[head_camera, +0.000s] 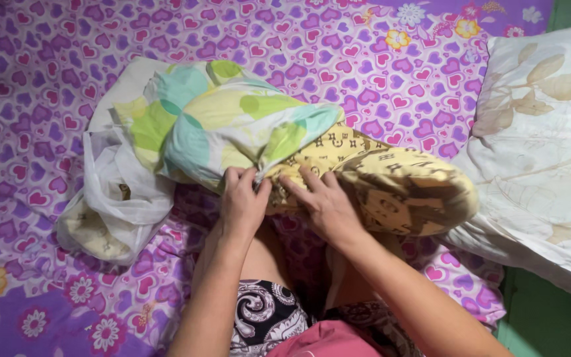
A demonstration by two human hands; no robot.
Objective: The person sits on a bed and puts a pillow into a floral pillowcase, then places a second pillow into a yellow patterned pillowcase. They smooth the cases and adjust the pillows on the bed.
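Bare bed sheet lies open on the far left and far side. The white pillow blocks the right; a plastic bag crowds the near left.

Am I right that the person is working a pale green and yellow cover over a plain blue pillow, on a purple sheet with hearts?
Not quite. The head view shows the pillow is yellow with a dark brown pattern, not plain blue. The rest holds: the left hand pinches the edge of the pale green and yellow cover, the right hand presses on the pillow, and both lie on the purple heart sheet.
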